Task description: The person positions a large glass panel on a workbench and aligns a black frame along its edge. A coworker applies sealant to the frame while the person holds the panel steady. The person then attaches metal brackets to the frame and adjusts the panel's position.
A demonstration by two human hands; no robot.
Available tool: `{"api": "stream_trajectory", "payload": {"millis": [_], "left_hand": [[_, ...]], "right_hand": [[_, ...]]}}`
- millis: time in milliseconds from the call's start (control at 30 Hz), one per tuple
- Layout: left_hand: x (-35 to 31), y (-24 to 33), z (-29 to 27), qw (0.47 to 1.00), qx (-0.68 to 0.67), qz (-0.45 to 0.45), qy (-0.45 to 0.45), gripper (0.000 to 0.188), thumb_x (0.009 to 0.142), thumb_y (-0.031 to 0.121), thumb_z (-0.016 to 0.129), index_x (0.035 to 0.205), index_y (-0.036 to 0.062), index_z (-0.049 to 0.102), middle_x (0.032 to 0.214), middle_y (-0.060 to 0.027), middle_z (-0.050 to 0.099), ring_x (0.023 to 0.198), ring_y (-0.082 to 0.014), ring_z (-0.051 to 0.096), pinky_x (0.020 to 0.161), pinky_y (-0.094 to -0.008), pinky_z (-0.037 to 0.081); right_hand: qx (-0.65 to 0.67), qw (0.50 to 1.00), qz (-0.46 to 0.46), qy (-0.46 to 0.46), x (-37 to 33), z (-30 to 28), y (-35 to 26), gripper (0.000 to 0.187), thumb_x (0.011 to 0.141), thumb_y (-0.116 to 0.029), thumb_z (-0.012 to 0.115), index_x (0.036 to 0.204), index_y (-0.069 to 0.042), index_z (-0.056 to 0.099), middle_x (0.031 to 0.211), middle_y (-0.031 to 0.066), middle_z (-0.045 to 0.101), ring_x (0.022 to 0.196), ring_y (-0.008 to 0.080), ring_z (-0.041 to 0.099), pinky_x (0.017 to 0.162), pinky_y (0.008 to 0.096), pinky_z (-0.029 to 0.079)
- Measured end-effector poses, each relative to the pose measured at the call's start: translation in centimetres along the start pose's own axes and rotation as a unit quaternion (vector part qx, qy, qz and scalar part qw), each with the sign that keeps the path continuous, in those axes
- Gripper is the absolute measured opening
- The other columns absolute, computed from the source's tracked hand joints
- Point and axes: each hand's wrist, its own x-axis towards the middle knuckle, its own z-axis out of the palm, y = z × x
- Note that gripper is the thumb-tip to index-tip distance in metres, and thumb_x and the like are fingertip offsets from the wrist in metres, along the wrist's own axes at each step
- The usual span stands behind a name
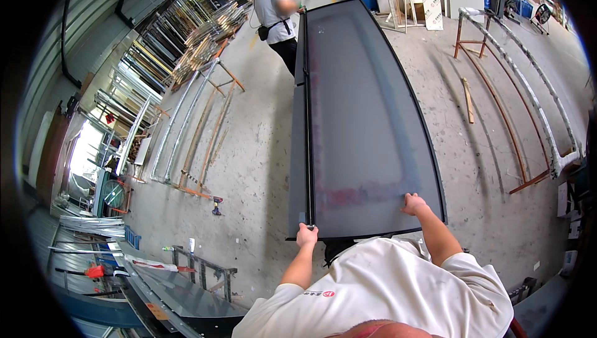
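A long dark grey panel [367, 108] with black edging stretches away from me at waist height. Faint reddish and bluish smears mark its surface. Along its left side runs a narrow black bar [309, 139], lengthwise. My left hand [306, 236] is closed around the near end of this bar, at the panel's front edge. Over the near right part of the panel is my right hand [414, 203], its fingers curled in; whatever they hold, if anything, is hidden. At the far left end stands a co-worker [273, 14], a hand near the bar's other end.
Left on the floor are a metal trestle [193, 120] and a cordless drill [216, 206]. A rail stand [497, 70] and a wooden strip [467, 100] lie to the right. Stacked profiles [199, 55] line the left wall; a dark metal frame [202, 269] stands near left.
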Motion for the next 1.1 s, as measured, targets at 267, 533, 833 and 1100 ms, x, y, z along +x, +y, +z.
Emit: {"api": "stream_trajectory", "payload": {"millis": [267,533,833,1100], "left_hand": [[0.1,0.6,0.3,1.000,0.007,0.003,-0.019,0.052,0.084,0.044,0.077,0.117,0.0100,0.056,0.109,-0.0197,0.073,0.108,-0.0413,0.069,0.091,-0.0528,0.055],[0.5,-0.2,0.8,1.000,0.000,0.011,-0.018,0.054,0.084,0.045,0.077,0.117,0.0097,0.054,0.110,-0.0206,0.073,0.107,-0.0414,0.070,0.091,-0.0525,0.055],[0.5,-0.2,0.9,1.000,-0.011,0.010,-0.015,0.053,0.084,0.044,0.077,0.116,0.0101,0.053,0.109,-0.0205,0.073,0.107,-0.0418,0.070,0.091,-0.0525,0.055],[-0.1,0.3,0.2,1.000,-0.016,0.011,-0.020,0.050,0.086,0.042,0.077,0.115,0.0100,0.052,0.110,-0.0211,0.073,0.107,-0.0422,0.070,0.092,-0.0532,0.055]], "right_hand": [[-0.009,1.000,-0.008,0.018,0.7,0.4,1.0,0.069,0.089,-0.044,0.075,0.143,-0.008,0.049,0.144,0.0240,0.049,0.129,0.0406,0.058,0.108,0.0459,0.051],[-0.011,1.000,0.002,0.017,0.9,0.7,0.7,0.066,0.089,-0.043,0.076,0.138,-0.008,0.052,0.143,0.0241,0.051,0.128,0.0408,0.058,0.107,0.0455,0.051],[-0.011,1.000,0.003,0.020,0.6,0.3,0.5,0.064,0.089,-0.045,0.076,0.136,-0.008,0.054,0.142,0.0243,0.052,0.128,0.0406,0.058,0.108,0.0452,0.050],[-0.029,0.999,0.010,0.014,0.4,0.0,0.2,0.069,0.088,-0.047,0.076,0.140,-0.008,0.052,0.144,0.0243,0.051,0.131,0.0409,0.056,0.109,0.0456,0.049]]}}
